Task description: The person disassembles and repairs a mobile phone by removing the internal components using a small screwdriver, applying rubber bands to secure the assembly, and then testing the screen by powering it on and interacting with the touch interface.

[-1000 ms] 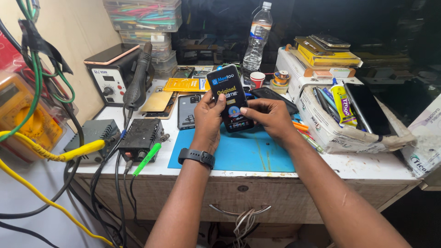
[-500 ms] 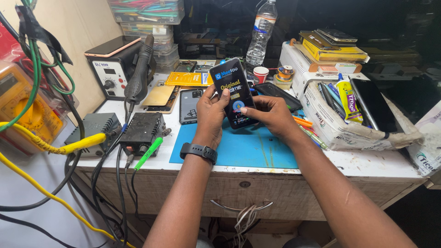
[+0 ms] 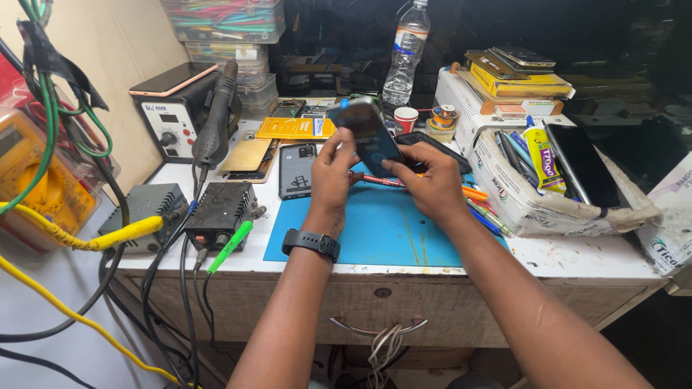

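- Nearest, a watch sits on the left wrist above the desk edge.
- Left hand pinches the phone by its left edge; right hand pinches the lower right end.
- Phone is held tilted above the blue mat, long axis running up-left to down-right, between both hands; neither hand is clearly nearer.
- Left of the mat: a second phone lying flat, then a power unit.
- Right: a box of tools.
- Farthest: a cup and bottle.

Two bare forearms, no sleeves, black wristwatch on left wrist
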